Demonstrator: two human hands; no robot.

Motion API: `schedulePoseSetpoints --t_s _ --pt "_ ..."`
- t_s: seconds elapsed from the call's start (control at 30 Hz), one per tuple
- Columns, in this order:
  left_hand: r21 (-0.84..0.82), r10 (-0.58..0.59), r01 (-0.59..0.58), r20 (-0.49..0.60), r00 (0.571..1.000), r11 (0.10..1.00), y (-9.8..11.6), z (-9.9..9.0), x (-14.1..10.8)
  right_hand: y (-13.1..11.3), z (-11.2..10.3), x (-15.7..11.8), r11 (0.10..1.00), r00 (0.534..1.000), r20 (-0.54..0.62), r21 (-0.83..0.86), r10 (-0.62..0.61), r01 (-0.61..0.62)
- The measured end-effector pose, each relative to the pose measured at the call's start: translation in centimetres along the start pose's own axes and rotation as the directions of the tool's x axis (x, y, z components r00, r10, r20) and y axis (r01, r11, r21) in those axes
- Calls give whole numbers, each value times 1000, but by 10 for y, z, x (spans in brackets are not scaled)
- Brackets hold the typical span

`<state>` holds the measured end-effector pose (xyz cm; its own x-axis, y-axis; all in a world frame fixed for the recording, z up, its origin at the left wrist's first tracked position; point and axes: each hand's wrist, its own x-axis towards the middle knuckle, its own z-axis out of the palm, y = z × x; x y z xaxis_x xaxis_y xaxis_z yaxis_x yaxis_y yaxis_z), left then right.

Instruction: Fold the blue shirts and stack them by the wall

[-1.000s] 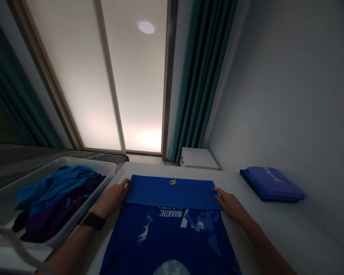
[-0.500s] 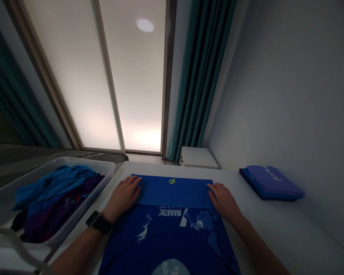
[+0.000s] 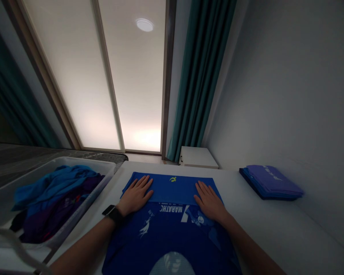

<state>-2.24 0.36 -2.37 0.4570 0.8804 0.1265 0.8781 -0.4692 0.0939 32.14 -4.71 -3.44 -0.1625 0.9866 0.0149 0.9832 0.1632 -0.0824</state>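
A blue shirt (image 3: 166, 233) with white lettering lies on the white table (image 3: 263, 229), its far end folded over into a lighter blue band with a small yellow mark. My left hand (image 3: 137, 194), with a black watch (image 3: 113, 214) on the wrist, rests flat on the left part of that band, fingers spread. On the band's right part lies my right hand (image 3: 209, 200), palm down and fingers stretched out. The shirt's near end runs out of the bottom of the view.
At the left stands a clear plastic bin (image 3: 103, 168) with crumpled blue and purple clothes (image 3: 60, 191). A stack of folded clothes (image 3: 271, 182) lies at the table's right, by the wall. Beyond the table are a white cabinet (image 3: 199, 156) and a teal curtain (image 3: 203, 76).
Both hands have moved inward from the folded band's corners and now lie flatter on it. The band's left and right edges have spread slightly outward.
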Motion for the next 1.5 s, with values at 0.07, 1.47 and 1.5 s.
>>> schedulePoseSetpoints --t_s 0.07,1.47,1.5 --pt "11 -2 2 5 1000 1000 0 2 4 1 -1 3 1000 1000 6 -8 12 -12" --pt "5 5 -5 -22 1000 1000 -3 9 16 -59 -15 53 994 990 139 103 16 -31" --pt "2 5 -5 -18 1000 1000 -3 8 16 -55 -15 51 995 990 139 96 25 -39"
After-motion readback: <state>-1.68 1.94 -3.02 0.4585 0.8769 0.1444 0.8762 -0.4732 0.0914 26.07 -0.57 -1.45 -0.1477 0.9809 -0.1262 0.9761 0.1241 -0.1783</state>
